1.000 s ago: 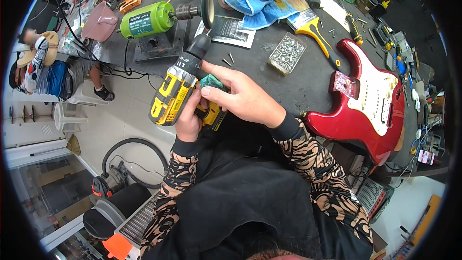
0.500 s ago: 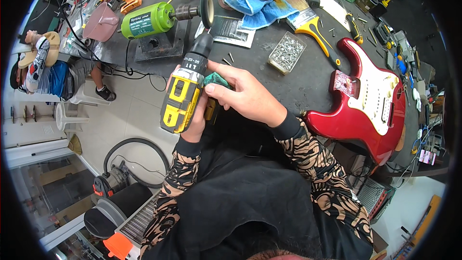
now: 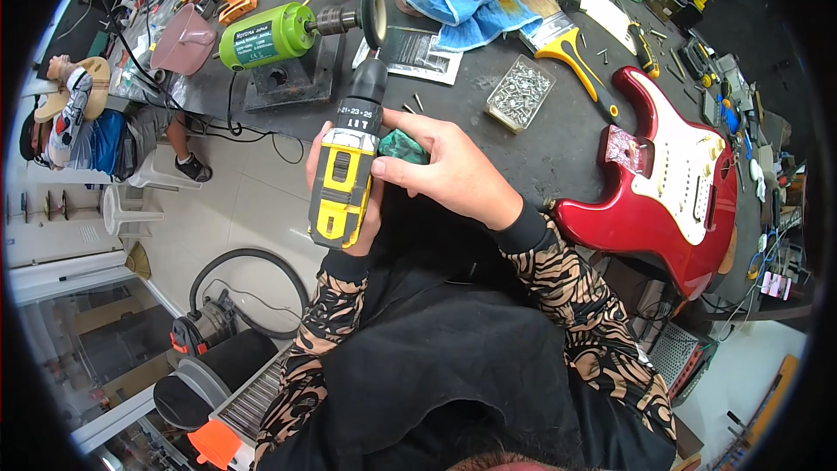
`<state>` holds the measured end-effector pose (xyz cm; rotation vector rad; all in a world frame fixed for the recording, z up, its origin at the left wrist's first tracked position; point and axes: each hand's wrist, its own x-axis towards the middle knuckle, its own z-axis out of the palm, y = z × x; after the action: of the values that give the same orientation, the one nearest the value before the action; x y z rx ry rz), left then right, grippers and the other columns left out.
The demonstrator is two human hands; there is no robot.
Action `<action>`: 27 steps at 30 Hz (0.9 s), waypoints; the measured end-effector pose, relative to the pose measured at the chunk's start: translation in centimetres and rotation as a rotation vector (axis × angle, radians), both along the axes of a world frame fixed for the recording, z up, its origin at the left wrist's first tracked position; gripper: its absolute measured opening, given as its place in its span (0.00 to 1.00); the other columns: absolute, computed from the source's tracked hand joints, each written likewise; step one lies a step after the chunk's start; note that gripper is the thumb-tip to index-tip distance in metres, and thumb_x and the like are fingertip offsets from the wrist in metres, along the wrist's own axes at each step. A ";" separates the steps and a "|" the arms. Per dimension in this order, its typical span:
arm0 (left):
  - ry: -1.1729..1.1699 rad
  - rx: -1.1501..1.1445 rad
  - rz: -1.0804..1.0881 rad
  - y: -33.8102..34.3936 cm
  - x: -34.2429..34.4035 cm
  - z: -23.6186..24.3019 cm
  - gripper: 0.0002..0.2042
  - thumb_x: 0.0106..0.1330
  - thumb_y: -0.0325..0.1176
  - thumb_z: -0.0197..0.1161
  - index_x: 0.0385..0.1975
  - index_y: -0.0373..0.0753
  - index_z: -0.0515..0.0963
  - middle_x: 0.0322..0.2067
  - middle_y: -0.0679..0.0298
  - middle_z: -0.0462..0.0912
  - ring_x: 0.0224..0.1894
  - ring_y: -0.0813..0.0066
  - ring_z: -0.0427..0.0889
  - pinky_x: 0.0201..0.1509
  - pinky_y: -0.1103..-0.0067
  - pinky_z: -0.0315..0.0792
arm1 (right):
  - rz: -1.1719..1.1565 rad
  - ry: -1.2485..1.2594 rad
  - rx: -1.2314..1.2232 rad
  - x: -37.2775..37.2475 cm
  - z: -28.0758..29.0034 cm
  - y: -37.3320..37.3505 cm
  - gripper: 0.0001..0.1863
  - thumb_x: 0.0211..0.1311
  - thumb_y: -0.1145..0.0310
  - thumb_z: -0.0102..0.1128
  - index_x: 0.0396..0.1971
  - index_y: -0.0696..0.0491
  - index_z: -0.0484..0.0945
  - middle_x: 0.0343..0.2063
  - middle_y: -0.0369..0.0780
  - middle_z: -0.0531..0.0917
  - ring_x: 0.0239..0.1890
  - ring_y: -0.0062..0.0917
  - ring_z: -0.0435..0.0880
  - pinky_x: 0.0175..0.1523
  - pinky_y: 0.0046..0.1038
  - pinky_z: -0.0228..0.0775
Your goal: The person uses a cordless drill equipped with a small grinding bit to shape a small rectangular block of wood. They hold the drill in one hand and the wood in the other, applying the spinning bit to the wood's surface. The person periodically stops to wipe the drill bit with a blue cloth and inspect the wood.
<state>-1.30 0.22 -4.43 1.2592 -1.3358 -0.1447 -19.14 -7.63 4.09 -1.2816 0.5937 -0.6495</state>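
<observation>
A yellow and black cordless drill (image 3: 343,170) points away from me, its dark chuck just in front of the bench grinder's wheel. Wrapped around it from the left and below is my left hand (image 3: 370,225), mostly hidden by the drill body. My right hand (image 3: 453,166) pinches a crumpled dark green cloth (image 3: 402,147) between thumb and fingers, close against the drill's right side. Behind the chuck sits a green bench motor (image 3: 270,37) with a round wheel (image 3: 374,16) on its shaft. A red guitar body (image 3: 593,222) with a cream pickguard lies to the right.
On the dark bench (image 3: 471,135) are a clear box of screws (image 3: 520,94), a yellow-handled paintbrush (image 3: 571,57), a blue rag (image 3: 466,16) and a pink bin (image 3: 183,39). Another person (image 3: 87,122) sits at far left. A vacuum cleaner (image 3: 205,327) stands on the floor.
The drill has swung slightly to the right and stands more upright in the picture. My left hand has shifted right with it; the green cloth shows more now.
</observation>
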 end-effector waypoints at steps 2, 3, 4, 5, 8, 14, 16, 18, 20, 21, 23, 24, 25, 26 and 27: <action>-0.069 -0.011 0.041 -0.1 0.0 -0.3 0.39 0.67 0.26 0.75 0.78 0.35 0.66 0.75 0.52 0.70 0.75 0.55 0.75 0.77 0.65 0.72 | 0.002 0.001 -0.009 -0.1 0.0 -0.1 0.39 0.73 0.64 0.75 0.78 0.64 0.71 0.43 0.34 0.87 0.36 0.13 0.81 0.39 0.21 0.78; -0.068 -0.005 0.049 -0.1 -0.1 -0.3 0.39 0.66 0.26 0.76 0.78 0.35 0.67 0.75 0.52 0.70 0.74 0.55 0.75 0.76 0.66 0.73 | 0.004 0.001 -0.013 -0.1 0.1 -0.1 0.39 0.73 0.65 0.74 0.78 0.65 0.70 0.43 0.35 0.87 0.36 0.12 0.82 0.40 0.21 0.79; -0.067 0.000 0.056 0.0 -0.2 -0.1 0.39 0.65 0.25 0.77 0.77 0.36 0.67 0.75 0.53 0.70 0.74 0.56 0.76 0.76 0.66 0.73 | 0.004 0.003 -0.010 -0.2 0.2 -0.1 0.39 0.73 0.66 0.74 0.77 0.65 0.70 0.45 0.36 0.88 0.39 0.13 0.83 0.43 0.22 0.80; -0.066 0.006 0.063 0.0 -0.3 0.0 0.39 0.65 0.25 0.77 0.77 0.36 0.68 0.75 0.53 0.70 0.73 0.56 0.76 0.76 0.66 0.74 | 0.005 0.006 -0.007 -0.3 0.3 -0.1 0.39 0.73 0.66 0.74 0.77 0.66 0.70 0.47 0.37 0.88 0.42 0.14 0.84 0.46 0.22 0.81; -0.105 -0.006 0.080 0.0 -0.4 0.0 0.40 0.64 0.24 0.79 0.77 0.36 0.68 0.75 0.54 0.70 0.72 0.58 0.78 0.75 0.68 0.74 | -0.001 -0.012 -0.022 -0.4 0.1 -0.1 0.38 0.73 0.67 0.74 0.77 0.67 0.70 0.54 0.41 0.88 0.51 0.18 0.85 0.55 0.25 0.81; -0.188 -0.022 0.121 0.1 -0.7 0.1 0.39 0.65 0.25 0.79 0.77 0.35 0.69 0.74 0.56 0.73 0.69 0.59 0.81 0.72 0.70 0.77 | -0.020 -0.029 0.014 -0.7 -0.1 0.2 0.38 0.73 0.70 0.72 0.77 0.68 0.70 0.63 0.44 0.86 0.63 0.22 0.84 0.69 0.28 0.77; -0.240 -0.032 0.168 0.0 -0.8 -0.1 0.38 0.66 0.26 0.79 0.76 0.35 0.70 0.73 0.56 0.75 0.68 0.59 0.82 0.71 0.69 0.78 | -0.025 -0.043 0.007 -0.7 -0.2 0.3 0.37 0.74 0.70 0.72 0.77 0.68 0.69 0.61 0.43 0.86 0.59 0.21 0.84 0.64 0.26 0.78; -0.274 -0.015 0.192 0.1 -0.8 -0.4 0.37 0.67 0.29 0.79 0.76 0.35 0.70 0.74 0.54 0.74 0.70 0.57 0.80 0.73 0.67 0.76 | -0.035 -0.038 -0.037 -0.9 -0.4 0.3 0.37 0.75 0.69 0.72 0.78 0.67 0.69 0.59 0.41 0.86 0.53 0.19 0.84 0.57 0.24 0.80; -0.290 0.030 0.190 0.3 -0.7 -0.6 0.37 0.69 0.33 0.76 0.77 0.35 0.68 0.76 0.51 0.70 0.74 0.53 0.75 0.77 0.63 0.71 | -0.069 -0.034 -0.104 -0.8 -1.0 0.4 0.36 0.76 0.70 0.72 0.78 0.67 0.69 0.60 0.41 0.85 0.55 0.20 0.84 0.59 0.25 0.80; -0.247 0.029 0.171 0.3 -0.8 -0.6 0.37 0.69 0.34 0.77 0.77 0.35 0.68 0.76 0.52 0.70 0.74 0.54 0.75 0.77 0.64 0.71 | -0.091 -0.033 -0.143 -0.8 -1.3 0.4 0.36 0.76 0.70 0.72 0.77 0.68 0.70 0.61 0.42 0.85 0.57 0.21 0.84 0.63 0.26 0.79; -0.160 0.028 0.134 0.5 -1.1 -0.7 0.38 0.69 0.36 0.78 0.77 0.35 0.68 0.76 0.53 0.70 0.74 0.55 0.76 0.76 0.65 0.72 | -0.091 -0.009 -0.204 -1.0 -1.3 0.3 0.35 0.74 0.71 0.71 0.76 0.67 0.72 0.61 0.42 0.84 0.61 0.23 0.83 0.68 0.28 0.75; -0.117 0.022 0.130 0.4 -1.2 -1.0 0.38 0.69 0.37 0.78 0.77 0.35 0.68 0.76 0.53 0.70 0.73 0.55 0.76 0.76 0.65 0.73 | -0.091 0.003 -0.234 -1.1 -1.4 0.3 0.34 0.74 0.72 0.71 0.75 0.67 0.73 0.61 0.42 0.84 0.62 0.24 0.83 0.71 0.29 0.73; -0.072 0.015 0.126 0.4 -1.3 -1.4 0.38 0.69 0.38 0.79 0.77 0.36 0.68 0.76 0.54 0.70 0.73 0.56 0.76 0.75 0.66 0.73 | -0.091 0.023 -0.249 -1.3 -1.3 0.2 0.33 0.73 0.72 0.71 0.74 0.67 0.74 0.61 0.42 0.84 0.62 0.24 0.83 0.71 0.29 0.73; -0.072 0.017 0.131 0.4 -1.2 -1.7 0.38 0.70 0.38 0.79 0.77 0.36 0.68 0.76 0.54 0.70 0.73 0.56 0.77 0.75 0.66 0.74 | -0.090 0.044 -0.264 -1.4 -1.2 0.2 0.32 0.72 0.73 0.71 0.74 0.66 0.75 0.60 0.42 0.84 0.61 0.24 0.83 0.71 0.29 0.73; -0.071 0.018 0.136 0.4 -1.2 -2.0 0.38 0.70 0.39 0.79 0.77 0.36 0.68 0.75 0.54 0.71 0.73 0.56 0.77 0.75 0.66 0.74 | -0.089 0.065 -0.280 -1.5 -1.1 0.2 0.32 0.72 0.73 0.70 0.73 0.66 0.76 0.59 0.42 0.84 0.61 0.24 0.83 0.71 0.29 0.72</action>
<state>-2.49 0.65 -6.44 1.3770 -1.3067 -0.0164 -20.60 -7.40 3.00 -1.5482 0.6311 -0.7869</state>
